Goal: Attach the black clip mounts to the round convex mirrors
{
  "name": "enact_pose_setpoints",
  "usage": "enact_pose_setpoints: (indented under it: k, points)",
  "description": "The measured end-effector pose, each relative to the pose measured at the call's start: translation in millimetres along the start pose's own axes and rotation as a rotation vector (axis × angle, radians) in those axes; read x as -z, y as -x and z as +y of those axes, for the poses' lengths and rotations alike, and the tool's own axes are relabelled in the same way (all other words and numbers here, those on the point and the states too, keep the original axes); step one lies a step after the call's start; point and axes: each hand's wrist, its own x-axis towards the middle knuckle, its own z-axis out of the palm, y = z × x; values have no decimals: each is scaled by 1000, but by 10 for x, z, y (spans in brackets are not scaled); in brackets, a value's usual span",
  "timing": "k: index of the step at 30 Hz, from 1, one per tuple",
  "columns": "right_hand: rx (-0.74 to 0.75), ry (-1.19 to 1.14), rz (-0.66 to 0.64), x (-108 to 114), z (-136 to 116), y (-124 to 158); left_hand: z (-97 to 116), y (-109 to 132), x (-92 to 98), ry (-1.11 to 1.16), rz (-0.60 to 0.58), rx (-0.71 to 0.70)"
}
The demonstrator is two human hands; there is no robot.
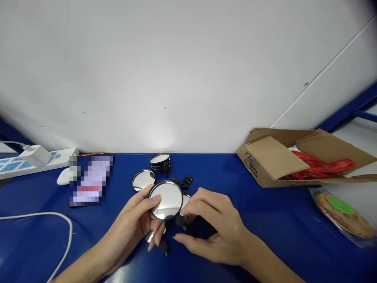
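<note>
The left hand [126, 220] gripped a round chrome-rimmed convex mirror [165, 199], fingers curled up behind it and thumb across the front near the rim, the mirror sitting just right of the palm. The right hand [215, 228] was half curled, palm down, right beside the mirror, its fingertips [184, 210] at the mirror's lower right edge by a small black mount [180, 221]; whether it was gripping that mount was hard to tell. A second mirror [185, 199] lay partly hidden behind the held one, just past the right fingers. Beyond the left hand were a loose mirror [143, 180] and a stack of mirrors [160, 163], with small black clips [186, 181] ahead of the right hand. Another black piece [163, 247] lay on the blue table [279, 224] just below the left fingers. Well right of the right hand sat an open cardboard box [272, 157] holding a red plastic bag [319, 167]. Well left of the left hand lay a power strip [35, 160], a white mouse [63, 177] and a pixelated, unreadable item [91, 181].
</note>
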Motion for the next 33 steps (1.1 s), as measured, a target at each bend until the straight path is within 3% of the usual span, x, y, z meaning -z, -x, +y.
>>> enact_pose_setpoints:
  k: [5, 9, 13, 16, 20, 23, 26, 33]
  points:
    - [30, 52, -7, 10, -85, 13, 5, 38, -20, -2, 27, 25]
    - [128, 156, 3, -38, -125, 60, -2, 65, -12, 23, -35, 71]
    - [136, 100, 59, -72, -101, 136, -25, 51, 17, -14, -86, 85]
    - [120, 166, 146, -45, -76, 148, -48, 9, 35, -97, -104, -5]
    - [95, 313, 201, 66, -64, 64, -15, -18, 58, -308, 56, -200]
    - [99, 358, 143, 151, -49, 27, 51, -16, 86, -476, 191, -364]
    - [128, 397, -11, 208, -44, 48, 88, -17, 109, -549, 282, -464]
    - [162, 404, -190, 216, -118, 47, 23, -8, 132, -718, 343, -494]
